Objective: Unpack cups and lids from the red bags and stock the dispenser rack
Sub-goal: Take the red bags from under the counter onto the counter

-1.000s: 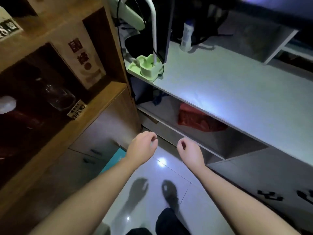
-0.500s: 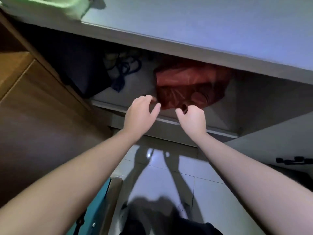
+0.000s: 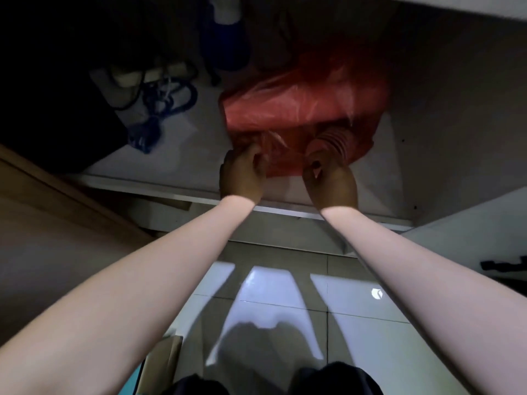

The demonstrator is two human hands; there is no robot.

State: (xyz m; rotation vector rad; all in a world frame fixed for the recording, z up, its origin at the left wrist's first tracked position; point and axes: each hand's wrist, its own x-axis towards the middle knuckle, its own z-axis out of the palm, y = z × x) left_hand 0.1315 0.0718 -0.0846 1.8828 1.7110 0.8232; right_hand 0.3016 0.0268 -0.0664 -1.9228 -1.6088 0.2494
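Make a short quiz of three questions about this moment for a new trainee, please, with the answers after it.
1. True or false: both hands are at the near edge of the red bag.
2. What lies left of the bag on the same shelf? A) a blue coiled cable B) a stack of plates C) a green lamp
3. Fill in: through the bag, near the right hand, a ribbed stack of ____ shows.

Key
1. True; the left hand grips the plastic, and the right hand seems to pinch it too.
2. A, the blue coiled cable.
3. Cups, as far as the dim light allows.
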